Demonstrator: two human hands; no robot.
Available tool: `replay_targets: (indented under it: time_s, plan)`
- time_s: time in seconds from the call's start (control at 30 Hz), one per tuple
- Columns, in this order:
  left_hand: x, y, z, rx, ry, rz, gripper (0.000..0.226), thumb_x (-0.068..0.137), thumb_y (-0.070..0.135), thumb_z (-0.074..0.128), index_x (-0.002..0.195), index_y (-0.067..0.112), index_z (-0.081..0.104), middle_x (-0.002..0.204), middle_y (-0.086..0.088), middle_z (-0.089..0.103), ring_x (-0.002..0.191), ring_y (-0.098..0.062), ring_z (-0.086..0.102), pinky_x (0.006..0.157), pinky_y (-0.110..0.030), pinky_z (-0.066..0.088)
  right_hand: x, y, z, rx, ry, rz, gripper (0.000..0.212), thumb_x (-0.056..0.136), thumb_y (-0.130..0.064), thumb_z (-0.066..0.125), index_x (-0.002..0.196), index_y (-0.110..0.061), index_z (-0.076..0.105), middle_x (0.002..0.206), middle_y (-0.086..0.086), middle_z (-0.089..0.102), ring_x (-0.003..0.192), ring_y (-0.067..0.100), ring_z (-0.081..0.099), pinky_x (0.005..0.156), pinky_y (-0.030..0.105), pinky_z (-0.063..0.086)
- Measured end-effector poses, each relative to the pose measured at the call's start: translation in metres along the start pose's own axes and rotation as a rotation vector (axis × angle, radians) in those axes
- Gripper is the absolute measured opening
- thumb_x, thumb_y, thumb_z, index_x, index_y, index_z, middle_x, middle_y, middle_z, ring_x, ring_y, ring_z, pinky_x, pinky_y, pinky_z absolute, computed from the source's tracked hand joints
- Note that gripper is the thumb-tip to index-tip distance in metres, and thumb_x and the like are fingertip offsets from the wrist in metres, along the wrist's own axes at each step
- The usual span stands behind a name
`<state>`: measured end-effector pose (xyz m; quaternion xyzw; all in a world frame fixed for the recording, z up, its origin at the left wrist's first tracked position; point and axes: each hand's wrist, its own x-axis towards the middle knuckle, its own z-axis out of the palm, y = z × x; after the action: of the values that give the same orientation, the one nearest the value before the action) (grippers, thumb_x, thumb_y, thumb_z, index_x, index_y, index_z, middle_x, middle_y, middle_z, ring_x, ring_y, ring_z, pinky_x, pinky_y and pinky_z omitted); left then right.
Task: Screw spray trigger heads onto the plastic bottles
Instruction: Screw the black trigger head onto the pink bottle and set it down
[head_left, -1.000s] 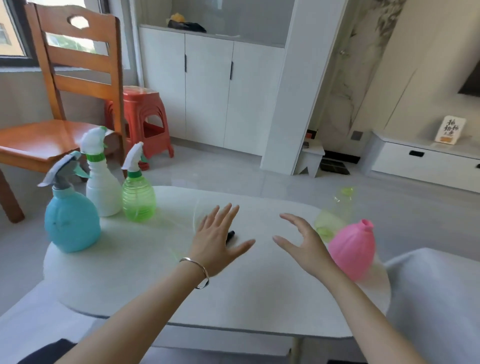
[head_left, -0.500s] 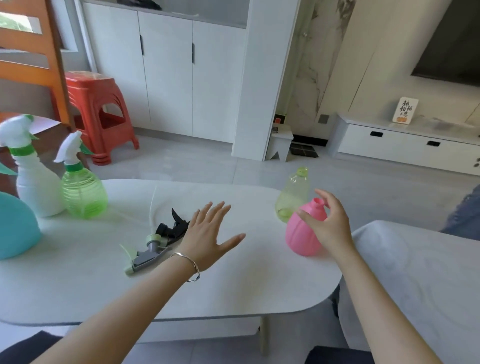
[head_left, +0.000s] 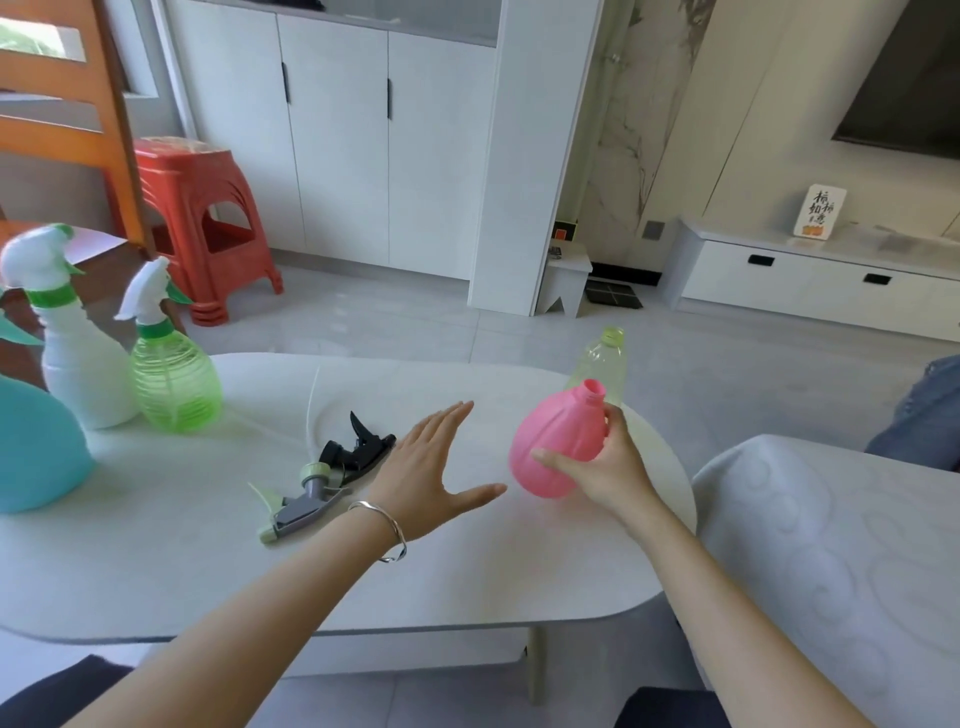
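Observation:
My right hand (head_left: 605, 467) grips a pink headless bottle (head_left: 556, 441), tilted, just above the white table (head_left: 208, 561). Behind it stands a clear yellow-green headless bottle (head_left: 602, 364). My left hand (head_left: 426, 473) hovers flat with spread fingers over the table's middle, holding nothing. Just left of it lie two loose trigger heads, a black one (head_left: 358, 449) and a grey-and-green one (head_left: 298, 501) with thin tubes. At the left stand three bottles with heads on: green (head_left: 171, 379), white (head_left: 78, 358) and teal (head_left: 31, 447).
A grey cushioned seat (head_left: 831, 561) adjoins the table's right end. Beyond the table are a red plastic stool (head_left: 202, 223), a wooden chair (head_left: 67, 135), white cabinets (head_left: 363, 130) and a low TV unit (head_left: 810, 286). A small step stool (head_left: 566, 280) sits on the tiled floor.
My right hand reached the pink bottle, closed around it and tipped it toward the table's middle. The view swung right, uncovering the two loose trigger heads. My left hand stayed open.

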<state>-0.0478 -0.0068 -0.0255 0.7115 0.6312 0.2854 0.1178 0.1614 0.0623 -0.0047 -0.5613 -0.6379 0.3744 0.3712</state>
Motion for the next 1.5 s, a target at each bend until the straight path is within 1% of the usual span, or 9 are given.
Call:
replay_targets:
  time_s: [0.1,0.2,0.3,0.5,0.73,0.93,1.1,1.23,1.5]
  plan:
    - [0.000,0.001,-0.006,-0.200,0.022,-0.041,0.108,0.063,0.064,0.071,0.147,0.031,0.012,0.147,0.011,0.034,0.131,-0.007,0.037,0.107,-0.024,0.031,-0.015,-0.030,0.023,0.294,-0.185,0.004,0.078,0.063,-0.028,0.085,0.127,-0.028,0.040,0.120,-0.005,0.056,0.106,0.011,0.058,0.084,0.032,0.054]
    - [-0.005,-0.006,-0.014,-0.561,0.086,-0.148,0.104,0.054,0.048,0.086,0.138,0.031,0.028,0.123,0.012,0.051,0.097,0.001,0.061,0.074,-0.018,0.054,-0.026,-0.045,0.047,0.404,-0.332,0.035,0.072,0.068,-0.029,0.082,0.128,-0.028,0.042,0.120,-0.002,0.058,0.108,0.013,0.061,0.086,0.036,0.056]
    - [-0.012,-0.022,-0.026,-0.636,0.167,-0.143,0.086,0.050,0.040,0.089,0.122,0.029,0.042,0.110,0.009,0.056,0.086,0.010,0.062,0.056,-0.011,0.052,-0.027,-0.052,0.068,0.407,-0.417,0.043,0.066,0.073,-0.033,0.077,0.130,-0.025,0.044,0.123,0.001,0.059,0.110,0.016,0.062,0.089,0.035,0.055]
    - [-0.028,-0.066,-0.067,-0.612,0.354,-0.281,0.086,0.041,0.054,0.081,0.116,0.038,0.042,0.104,0.013,0.056,0.079,0.004,0.063,0.053,-0.013,0.050,-0.013,-0.058,0.098,0.454,-0.525,0.050,0.072,0.067,-0.058,0.066,0.130,-0.027,0.050,0.125,-0.006,0.061,0.112,0.009,0.061,0.097,0.032,0.049]
    - [-0.037,-0.112,-0.100,-0.544,0.508,-0.402,0.092,0.037,0.062,0.075,0.118,0.036,0.041,0.101,0.022,0.051,0.086,0.003,0.054,0.055,-0.006,0.047,0.007,-0.052,0.146,0.230,-0.535,-0.019,0.028,0.086,-0.042,0.061,0.113,-0.038,0.063,0.116,-0.023,0.059,0.113,-0.003,0.053,0.083,0.016,0.041]
    - [-0.039,-0.132,-0.114,-0.530,0.525,-0.424,0.089,0.037,0.062,0.073,0.116,0.037,0.039,0.099,0.022,0.049,0.087,0.002,0.054,0.054,-0.010,0.047,0.019,-0.041,0.186,-0.051,-0.646,-0.203,0.025,0.091,-0.035,0.056,0.115,-0.031,0.064,0.133,-0.018,0.042,0.121,-0.002,0.038,0.085,0.004,0.029]
    - [-0.047,-0.146,-0.121,-0.533,0.504,-0.424,0.094,0.039,0.060,0.075,0.121,0.035,0.038,0.104,0.015,0.050,0.091,-0.001,0.054,0.057,-0.013,0.049,0.020,-0.042,0.189,-0.128,-0.752,-0.255,0.020,0.095,-0.032,0.049,0.102,-0.043,0.064,0.138,0.003,0.051,0.128,0.017,0.045,0.097,0.019,0.037]
    - [-0.050,-0.157,-0.123,-0.520,0.494,-0.407,0.091,0.053,0.044,0.086,0.128,0.029,0.037,0.116,0.002,0.050,0.094,-0.003,0.053,0.060,-0.012,0.049,0.024,-0.037,0.176,-0.433,-0.700,-0.298,0.043,0.078,-0.049,0.067,0.119,-0.045,0.057,0.150,-0.012,0.030,0.137,0.009,0.027,0.113,0.033,0.022]
    - [-0.050,-0.149,-0.120,-0.528,0.474,-0.400,0.094,0.043,0.055,0.080,0.124,0.032,0.037,0.107,0.011,0.051,0.093,-0.005,0.055,0.053,-0.011,0.051,0.016,-0.026,0.165,-0.519,-0.523,-0.409,0.041,0.067,-0.051,0.076,0.098,-0.028,0.063,0.141,-0.016,0.040,0.103,0.005,0.036,0.095,0.024,0.023]
